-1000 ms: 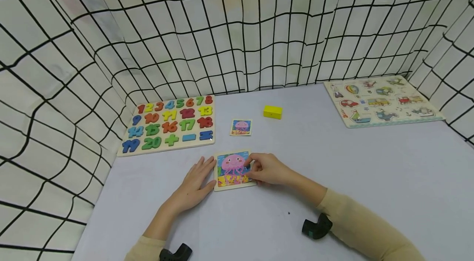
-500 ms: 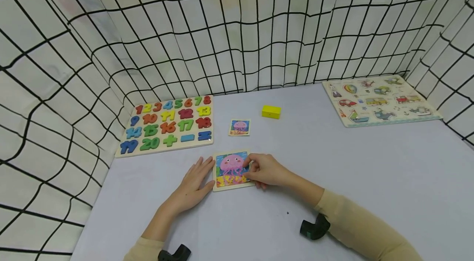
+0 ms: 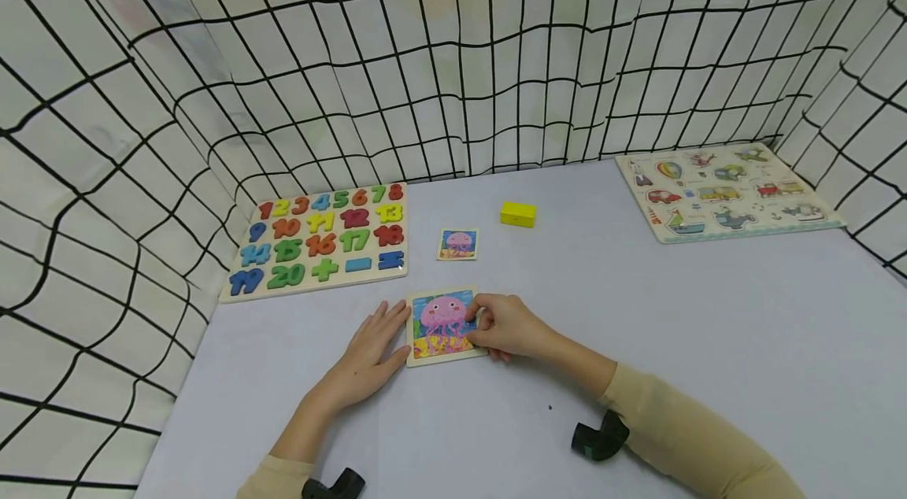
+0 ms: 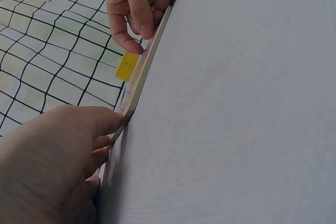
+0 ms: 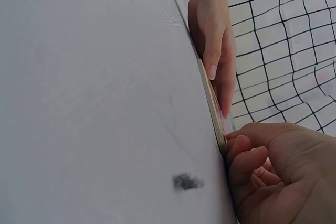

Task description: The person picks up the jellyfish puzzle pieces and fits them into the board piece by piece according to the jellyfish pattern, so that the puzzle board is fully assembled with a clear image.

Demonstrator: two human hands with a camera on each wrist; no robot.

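A small square jigsaw puzzle (image 3: 445, 316) with a pink jellyfish picture and a pale wooden border lies flat on the white table. My left hand (image 3: 368, 353) rests flat at its left side, with fingers extended and fingertips and thumb touching the border. From the right, my right hand (image 3: 512, 324) reaches over the edge. Its thumb and index finger pinch a puzzle piece (image 3: 469, 342) at the picture's lower right, and the other fingers curl beneath the palm. The hand hides part of the right border. In the right wrist view, the puzzle board (image 5: 211, 103) appears edge-on.
Behind the puzzle lies a small jellyfish picture card (image 3: 457, 245), with a yellow block (image 3: 518, 214) to its right. A number board (image 3: 315, 243) is at the back left, a vehicle picture board (image 3: 730, 194) at the back right. Black netting (image 3: 464, 97) borders the table (image 3: 659, 310).
Both hands keep their positions on the puzzle, and nothing on the table moves. The whole head view shifts very slightly.
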